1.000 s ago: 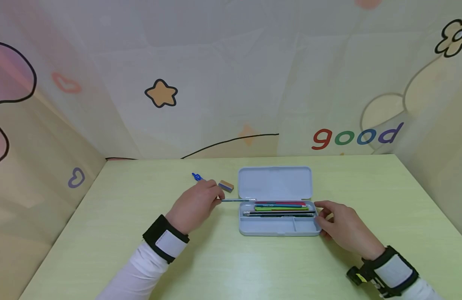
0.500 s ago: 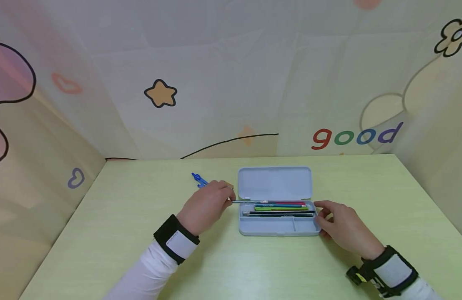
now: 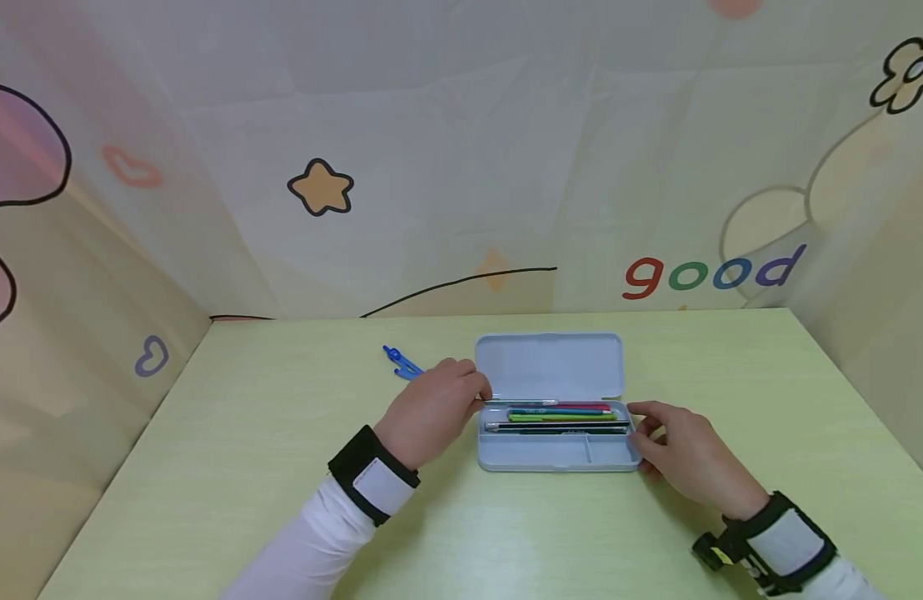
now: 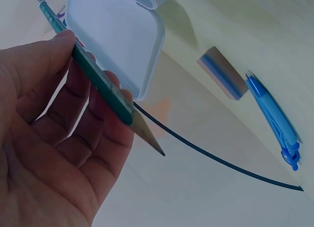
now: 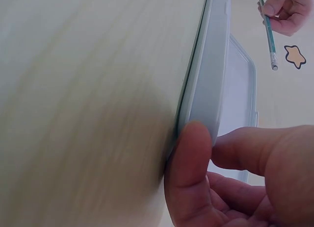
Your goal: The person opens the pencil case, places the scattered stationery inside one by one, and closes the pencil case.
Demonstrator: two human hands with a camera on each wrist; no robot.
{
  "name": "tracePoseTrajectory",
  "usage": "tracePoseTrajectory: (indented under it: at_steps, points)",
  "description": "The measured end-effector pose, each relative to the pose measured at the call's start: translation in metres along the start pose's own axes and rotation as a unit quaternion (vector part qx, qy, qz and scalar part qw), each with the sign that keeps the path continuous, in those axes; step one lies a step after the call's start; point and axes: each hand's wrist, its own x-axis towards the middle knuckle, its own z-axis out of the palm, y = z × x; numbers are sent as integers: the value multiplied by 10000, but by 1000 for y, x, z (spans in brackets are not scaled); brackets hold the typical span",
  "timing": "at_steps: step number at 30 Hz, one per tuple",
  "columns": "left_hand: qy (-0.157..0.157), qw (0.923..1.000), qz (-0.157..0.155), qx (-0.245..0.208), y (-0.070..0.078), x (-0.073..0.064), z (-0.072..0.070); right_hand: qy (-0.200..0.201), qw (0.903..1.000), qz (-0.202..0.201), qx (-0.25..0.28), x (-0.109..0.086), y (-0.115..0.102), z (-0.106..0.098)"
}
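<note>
My left hand point(image 3: 435, 412) pinches a green pencil point(image 4: 103, 85) between thumb and fingers, over the left part of an open pencil case point(image 3: 536, 457). The pencil's sharpened tip points back past the fingers, and its eraser end points right. Several pencils lie in the case's long compartment, among them a lime-green pencil point(image 3: 562, 417) and black pencils point(image 3: 555, 428). At the case's right end, my right hand point(image 3: 686, 446) holds the edge between thumb and fingers. The right wrist view shows the thumb point(image 5: 189, 163) against the case's outer wall.
A blue compass point(image 3: 404, 363) lies on the table point(image 3: 281, 417) left of the case. Near it is a brown and blue eraser point(image 4: 223, 72), hidden behind my left hand in the head view. The case's lid point(image 3: 549, 365) stands raised at the back. A printed cloth hangs behind.
My left hand has moved right with the pencil, bringing it further over the case. It now covers the eraser and exposes more of the compass. My right hand stays put.
</note>
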Motion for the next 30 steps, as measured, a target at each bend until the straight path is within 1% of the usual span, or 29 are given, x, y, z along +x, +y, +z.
tracePoseTrajectory:
  at_steps: [7, 17, 22, 30]
  points:
    - [-173, 9998, -25, 78, 6, 8, 2, 37, 10000, -18, -20, 1, -1, 2]
    - [-384, 9991, 110, 164, 15, 20, 6, 35, 10000, 4, -30, 1, -2, 2]
    - [-495, 9985, 98, 199, 18, 27, 10, 45, 10000, -10, -18, 2, -3, 2]
    - [-515, 9984, 202, 123, 24, 37, 17, 61, 10000, -12, -16, 4, -3, 2]
